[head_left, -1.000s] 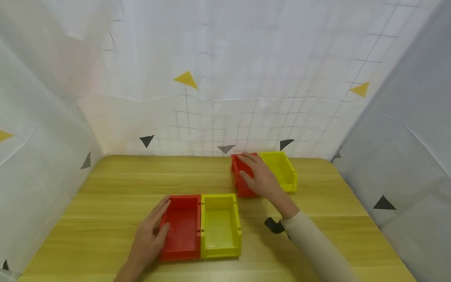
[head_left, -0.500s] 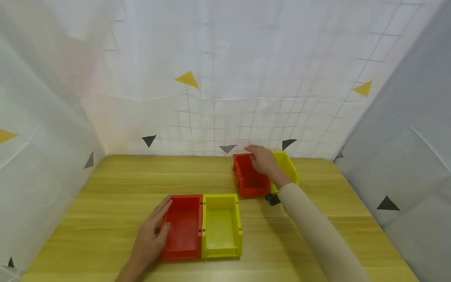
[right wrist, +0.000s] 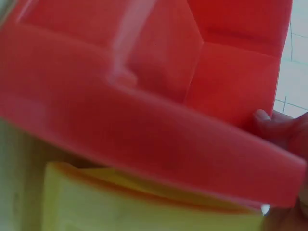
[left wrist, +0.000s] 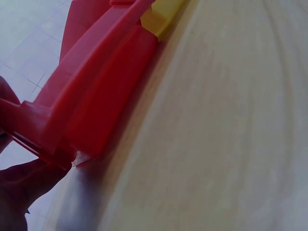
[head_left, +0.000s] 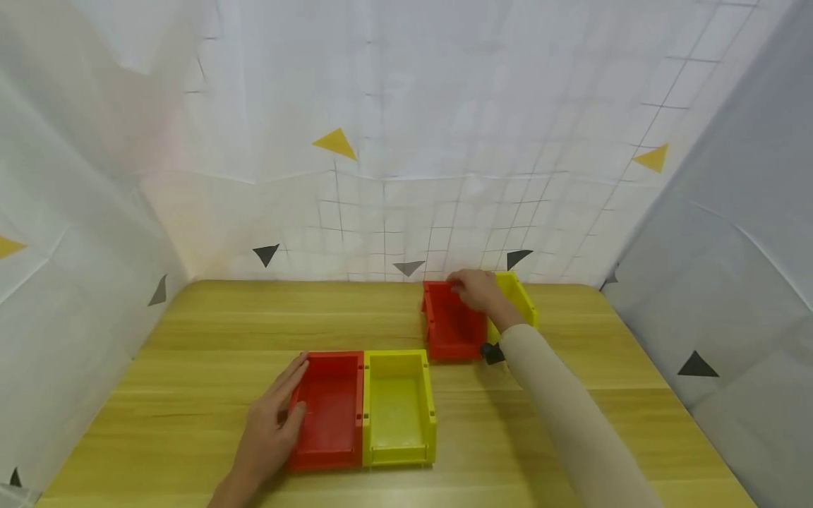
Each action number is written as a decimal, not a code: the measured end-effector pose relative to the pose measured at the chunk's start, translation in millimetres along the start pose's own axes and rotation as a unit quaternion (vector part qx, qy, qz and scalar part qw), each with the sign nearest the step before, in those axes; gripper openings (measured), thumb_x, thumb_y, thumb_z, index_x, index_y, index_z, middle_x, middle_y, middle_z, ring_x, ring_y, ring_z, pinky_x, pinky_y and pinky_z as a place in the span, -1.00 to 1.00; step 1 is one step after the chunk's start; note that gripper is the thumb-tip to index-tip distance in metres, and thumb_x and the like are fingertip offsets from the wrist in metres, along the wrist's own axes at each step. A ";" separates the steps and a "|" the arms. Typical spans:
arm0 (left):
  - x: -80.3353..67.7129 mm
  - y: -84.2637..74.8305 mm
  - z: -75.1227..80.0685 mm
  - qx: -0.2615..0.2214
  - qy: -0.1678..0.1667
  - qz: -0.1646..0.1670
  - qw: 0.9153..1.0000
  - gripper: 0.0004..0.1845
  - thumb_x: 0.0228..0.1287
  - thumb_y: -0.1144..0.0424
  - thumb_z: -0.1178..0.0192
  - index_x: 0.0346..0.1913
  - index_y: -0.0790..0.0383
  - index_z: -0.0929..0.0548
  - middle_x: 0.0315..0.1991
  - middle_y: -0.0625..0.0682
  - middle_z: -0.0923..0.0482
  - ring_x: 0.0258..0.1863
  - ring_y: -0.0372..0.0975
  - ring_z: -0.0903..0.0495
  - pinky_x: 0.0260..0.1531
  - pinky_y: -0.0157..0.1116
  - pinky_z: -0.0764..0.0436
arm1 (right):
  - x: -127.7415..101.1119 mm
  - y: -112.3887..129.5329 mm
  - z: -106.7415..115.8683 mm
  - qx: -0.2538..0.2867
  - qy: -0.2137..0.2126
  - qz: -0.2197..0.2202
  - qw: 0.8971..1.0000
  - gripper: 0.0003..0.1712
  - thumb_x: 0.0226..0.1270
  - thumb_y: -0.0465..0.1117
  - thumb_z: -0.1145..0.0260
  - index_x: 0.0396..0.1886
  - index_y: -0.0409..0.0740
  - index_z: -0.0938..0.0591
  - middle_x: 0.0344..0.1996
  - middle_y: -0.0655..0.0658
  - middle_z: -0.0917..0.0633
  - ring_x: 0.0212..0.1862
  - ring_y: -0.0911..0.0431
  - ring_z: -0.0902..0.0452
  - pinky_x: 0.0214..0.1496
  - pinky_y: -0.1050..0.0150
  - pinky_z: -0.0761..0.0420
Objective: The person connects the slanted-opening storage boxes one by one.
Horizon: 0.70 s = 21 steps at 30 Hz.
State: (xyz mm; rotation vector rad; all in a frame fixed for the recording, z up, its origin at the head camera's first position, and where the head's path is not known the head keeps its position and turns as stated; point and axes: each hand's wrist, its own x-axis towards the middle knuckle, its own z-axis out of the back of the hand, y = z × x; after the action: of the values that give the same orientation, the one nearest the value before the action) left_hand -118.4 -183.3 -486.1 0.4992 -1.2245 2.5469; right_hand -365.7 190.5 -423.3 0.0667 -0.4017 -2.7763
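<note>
1. White sheeting [head_left: 406, 106] printed with a faint grid is closing in the space at the back and on both sides; it is hanging creased, with yellow and dark triangles stuck here and there.
2. The counter [head_left: 216, 331], pale yellow-green wood grain with lengthwise streaks, is running up to the sheeting at its far edge.
3. A beige sleeve [head_left: 571, 430] is reaching in from the lower right across the counter's right half.
4. A near red bin [head_left: 330, 413] and a near yellow bin [head_left: 399, 409] are sitting side by side, touching along their long walls, at the front centre of the counter.
5. A far red bin [head_left: 452, 328] and a far yellow bin [head_left: 522, 302] are sitting together near the back edge, right of centre, well apart from the near pair. The right wrist view is showing red wall against yellow wall, blurred.
6. The left hand [head_left: 273, 430] is lying flat along the outer left wall of the near red bin, fingers straight and pointing away, thumb touching the rim. Grip wide, only pressing the wall. In the left wrist view a finger [left wrist: 26, 180] is showing at the bin's corner.
7. The right hand [head_left: 480, 291] is resting on the far end of the far red bin, fingers curling over its back rim. Grip narrow, holding that rim; a fingertip [right wrist: 269, 122] is showing against the red wall in the right wrist view.
8. A small black strap [head_left: 490, 353] is sitting at the right wrist.
</note>
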 end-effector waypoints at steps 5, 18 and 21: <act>-0.2 -0.3 0.1 -0.001 -0.001 -0.003 1.000 -0.33 0.22 0.47 -0.08 0.39 0.03 -0.27 0.39 -0.16 -0.14 0.32 -0.29 -0.15 -0.02 -0.46 -0.40 | -1.7 -3.3 -1.7 0.015 -0.018 -0.004 1.000 -0.66 0.31 -0.31 -0.15 0.05 -0.03 -0.63 -0.18 -0.02 -0.66 -0.10 -0.01 -0.45 0.22 -0.10 -0.14; -0.9 1.9 -1.2 -0.021 -0.010 -0.025 0.999 -0.33 0.18 0.53 -0.08 0.38 0.11 -0.29 0.37 -0.09 -0.19 0.19 -0.22 -0.33 -0.74 -0.45 -0.32 | -18.7 5.0 30.0 0.100 -0.085 0.045 0.990 -0.61 0.31 -0.47 -0.08 0.07 -0.16 -0.61 -0.12 -0.12 -0.64 -0.16 0.00 -0.52 -0.05 0.09 -0.55; -1.5 2.4 -1.6 -0.020 -0.012 -0.029 0.999 -0.32 0.17 0.54 -0.07 0.38 0.12 -0.28 0.37 -0.07 -0.19 0.16 -0.21 -0.35 -0.77 -0.45 -0.30 | -28.6 7.5 40.2 0.092 -0.082 0.057 0.991 -0.62 0.32 -0.47 -0.07 0.06 -0.17 -0.61 -0.15 -0.12 -0.64 -0.18 -0.01 -0.52 -0.09 0.08 -0.56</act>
State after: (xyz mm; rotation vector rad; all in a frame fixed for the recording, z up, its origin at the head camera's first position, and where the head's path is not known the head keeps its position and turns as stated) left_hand -118.2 -183.6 -489.4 0.5491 -1.2487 2.4706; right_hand -340.0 204.0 -382.7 -0.1372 -0.6800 -2.6342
